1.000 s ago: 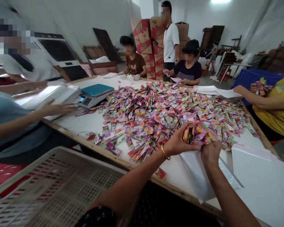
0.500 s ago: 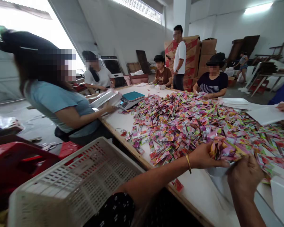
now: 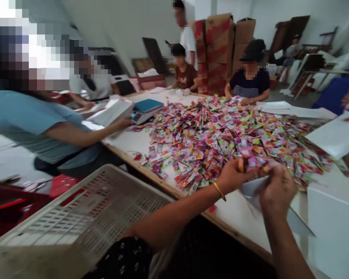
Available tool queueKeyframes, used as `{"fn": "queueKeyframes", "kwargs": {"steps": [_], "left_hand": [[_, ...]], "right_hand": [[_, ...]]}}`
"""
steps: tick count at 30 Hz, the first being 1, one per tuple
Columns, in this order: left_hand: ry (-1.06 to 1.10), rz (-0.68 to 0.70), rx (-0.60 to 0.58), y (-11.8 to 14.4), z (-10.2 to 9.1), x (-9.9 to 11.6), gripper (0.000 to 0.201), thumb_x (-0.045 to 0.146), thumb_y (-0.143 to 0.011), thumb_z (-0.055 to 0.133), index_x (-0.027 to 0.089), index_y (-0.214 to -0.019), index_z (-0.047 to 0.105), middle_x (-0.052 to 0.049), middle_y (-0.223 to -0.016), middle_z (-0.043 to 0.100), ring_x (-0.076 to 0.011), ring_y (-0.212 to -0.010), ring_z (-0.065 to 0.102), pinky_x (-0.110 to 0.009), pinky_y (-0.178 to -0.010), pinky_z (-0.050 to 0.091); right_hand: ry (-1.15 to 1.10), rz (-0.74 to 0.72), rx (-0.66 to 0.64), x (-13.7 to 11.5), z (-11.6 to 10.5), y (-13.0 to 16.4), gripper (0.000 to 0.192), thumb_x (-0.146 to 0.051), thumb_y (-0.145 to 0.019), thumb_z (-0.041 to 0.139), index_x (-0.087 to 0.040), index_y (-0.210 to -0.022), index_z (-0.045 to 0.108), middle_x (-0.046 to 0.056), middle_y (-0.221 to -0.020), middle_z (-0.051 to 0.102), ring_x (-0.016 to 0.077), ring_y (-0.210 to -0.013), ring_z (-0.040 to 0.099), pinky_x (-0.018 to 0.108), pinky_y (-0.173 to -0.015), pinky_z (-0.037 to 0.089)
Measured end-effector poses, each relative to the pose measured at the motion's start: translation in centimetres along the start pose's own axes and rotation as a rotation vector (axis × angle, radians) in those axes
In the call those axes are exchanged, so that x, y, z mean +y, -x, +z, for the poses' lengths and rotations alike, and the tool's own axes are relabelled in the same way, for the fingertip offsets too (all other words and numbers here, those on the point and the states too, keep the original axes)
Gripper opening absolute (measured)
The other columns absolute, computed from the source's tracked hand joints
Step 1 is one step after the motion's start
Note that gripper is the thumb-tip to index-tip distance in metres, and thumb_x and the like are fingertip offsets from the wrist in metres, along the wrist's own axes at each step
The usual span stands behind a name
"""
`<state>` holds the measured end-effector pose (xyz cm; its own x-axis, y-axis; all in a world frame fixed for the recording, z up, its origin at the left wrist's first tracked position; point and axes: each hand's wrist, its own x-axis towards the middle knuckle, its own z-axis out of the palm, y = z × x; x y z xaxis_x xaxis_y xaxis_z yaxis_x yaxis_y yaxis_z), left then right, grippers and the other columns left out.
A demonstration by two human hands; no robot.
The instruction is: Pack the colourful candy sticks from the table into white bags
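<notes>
In my left hand (image 3: 232, 176), with a gold bangle at the wrist, is a bunch of small colourful packets (image 3: 254, 164). The fingers curl round the bunch. My right hand (image 3: 279, 192) is closed on the edge of a white bag (image 3: 254, 188), whose mouth sits just under the packets. The bag's lower part slants down to the right, partly behind my right hand and forearm. Just beyond both hands spreads a large heap of similar packets (image 3: 215, 135) on the white table (image 3: 174, 176). Fingertip detail on my right hand is blurred.
A white plastic crate (image 3: 104, 209) stands left of my arm, against the table side. On the table are a scale (image 3: 147, 110) and white bags (image 3: 334, 224) at the right. Several people sit around the table; another person's hand holds a white bag (image 3: 337, 133) at far right.
The view has swung right and down, so most things sit further left and higher. The packets are lower against the bag's mouth. The person at far right has lifted a white bag.
</notes>
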<state>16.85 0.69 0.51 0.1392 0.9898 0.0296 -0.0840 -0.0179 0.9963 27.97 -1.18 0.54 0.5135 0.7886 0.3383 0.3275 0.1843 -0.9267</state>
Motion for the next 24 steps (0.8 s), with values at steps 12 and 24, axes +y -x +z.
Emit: {"fn": "queueKeyframes", "kwargs": {"steps": [12,24], "left_hand": [[-0.444,0.250,-0.113,-0.4,-1.0,2.2,0.038,0.030,-0.058,0.079,0.016,-0.089,0.064,0.001,-0.077,0.063,-0.0120,-0.068,0.052,-0.022,-0.064,0.041],[-0.638,0.320,-0.327,-2.2,-0.8,3.6,0.029,0.035,-0.067,0.070,0.020,-0.054,0.049,0.003,-0.049,0.042,-0.0090,-0.048,0.032,-0.027,-0.051,0.028]], "right_hand": [[-0.178,0.073,-0.049,-1.6,-0.1,-0.9,0.034,-0.045,-0.089,0.047,-0.016,-0.087,0.065,0.003,-0.082,0.065,0.0143,-0.072,0.056,0.026,-0.068,0.045],[-0.379,0.218,-0.024,0.3,0.1,-1.8,0.032,-0.049,-0.082,0.056,-0.019,-0.074,0.053,-0.005,-0.065,0.052,0.0096,-0.058,0.047,0.022,-0.055,0.037]]}}
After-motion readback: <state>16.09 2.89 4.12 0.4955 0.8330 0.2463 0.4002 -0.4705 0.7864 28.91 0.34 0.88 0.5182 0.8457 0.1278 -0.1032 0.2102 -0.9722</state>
